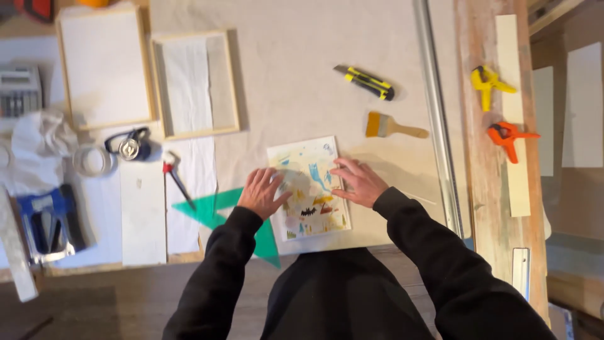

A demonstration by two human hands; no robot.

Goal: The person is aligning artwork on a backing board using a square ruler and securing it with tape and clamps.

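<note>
At the far left of the frame a grey calculator lies on the counter, and below it there is a crumpled white cloth. In the lower left sits a blue staple gun. A ring of clear tape lies just beside a black tape measure.

In the upper left a stretched white canvas lies flat, and just to the right of it an empty wooden frame lies over a white sheet. Below the frame a small tool with a red handle lies on white paper, near a piece of green paper.

In the lower middle of the frame the left hand rests flat on the left edge of the painted sheet; its grip is open, fingers spread, and it holds nothing, only presses down. The sheet is pale with blue, yellow and red marks and lies flat on the counter, directly in front of the person. The right hand lies on the right edge of the same sheet, also open and flat, with fingers pointing left.

Right of the middle, higher up, a yellow and black utility knife and a flat paintbrush lie apart from the sheet. A long metal ruler runs down the frame. On the wooden board at the right are a yellow clamp and an orange clamp.
</note>
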